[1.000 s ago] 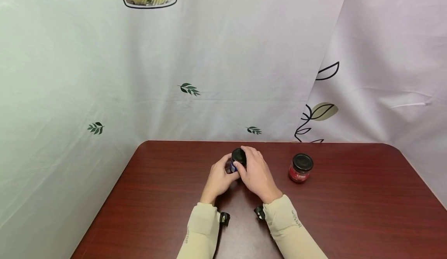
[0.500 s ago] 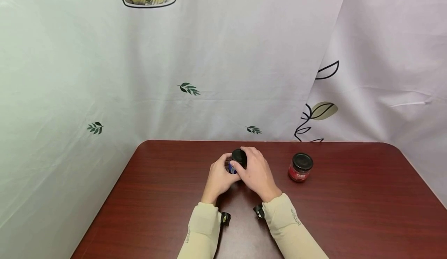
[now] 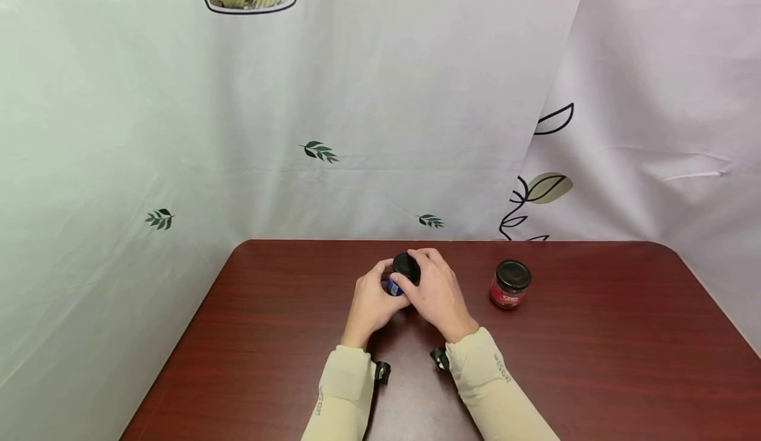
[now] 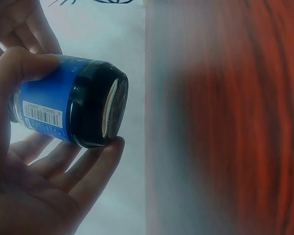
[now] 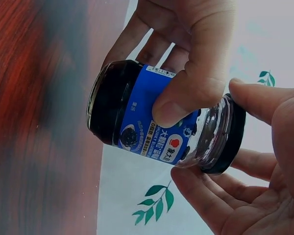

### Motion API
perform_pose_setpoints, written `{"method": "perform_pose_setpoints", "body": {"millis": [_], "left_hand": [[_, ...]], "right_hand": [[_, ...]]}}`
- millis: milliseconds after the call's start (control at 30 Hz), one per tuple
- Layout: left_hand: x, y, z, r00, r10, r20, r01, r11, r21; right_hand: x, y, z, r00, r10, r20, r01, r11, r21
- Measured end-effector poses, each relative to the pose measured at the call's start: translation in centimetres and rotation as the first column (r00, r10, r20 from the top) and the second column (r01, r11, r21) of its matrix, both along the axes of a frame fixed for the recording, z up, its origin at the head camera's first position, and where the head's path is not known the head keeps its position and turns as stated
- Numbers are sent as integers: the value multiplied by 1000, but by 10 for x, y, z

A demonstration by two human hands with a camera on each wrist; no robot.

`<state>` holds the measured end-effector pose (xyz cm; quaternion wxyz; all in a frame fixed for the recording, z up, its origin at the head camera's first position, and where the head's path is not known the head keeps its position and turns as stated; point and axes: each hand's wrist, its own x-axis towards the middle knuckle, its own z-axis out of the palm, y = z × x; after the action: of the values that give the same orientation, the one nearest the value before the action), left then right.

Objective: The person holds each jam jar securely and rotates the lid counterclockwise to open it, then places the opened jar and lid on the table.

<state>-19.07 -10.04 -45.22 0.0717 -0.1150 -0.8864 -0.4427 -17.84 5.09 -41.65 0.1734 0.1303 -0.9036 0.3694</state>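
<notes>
A small glass jar (image 3: 395, 287) with a blue label and dark contents is held in both hands near the table's far edge. My left hand (image 3: 370, 304) grips its body, thumb across the label in the right wrist view. My right hand (image 3: 438, 296) curls its fingers and thumb around the black lid (image 5: 236, 133) at the top. Clear glass shows just under the lid, which sits on the jar. The jar's bottom (image 4: 115, 107) is visible in the left wrist view, raised off the table.
A second jar (image 3: 508, 294), with a red label and black lid, stands upright on the table to the right of the hands. The dark red wooden table (image 3: 273, 335) has rounded far corners. Pale printed cloth (image 3: 380, 98) hangs behind it.
My right thumb has shifted slightly left along the jar, and a little more of the blue label shows. Both hands keep their hold. The red-labelled jar stays in place.
</notes>
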Motion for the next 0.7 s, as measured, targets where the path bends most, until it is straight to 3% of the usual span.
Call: {"method": "perform_pose_setpoints", "body": {"millis": [700], "left_hand": [[1,-2,2,999,-1,-38,1,1000,-9]], "right_hand": [[2,-1,2,1000,19,9,-19,1000,8]]}}
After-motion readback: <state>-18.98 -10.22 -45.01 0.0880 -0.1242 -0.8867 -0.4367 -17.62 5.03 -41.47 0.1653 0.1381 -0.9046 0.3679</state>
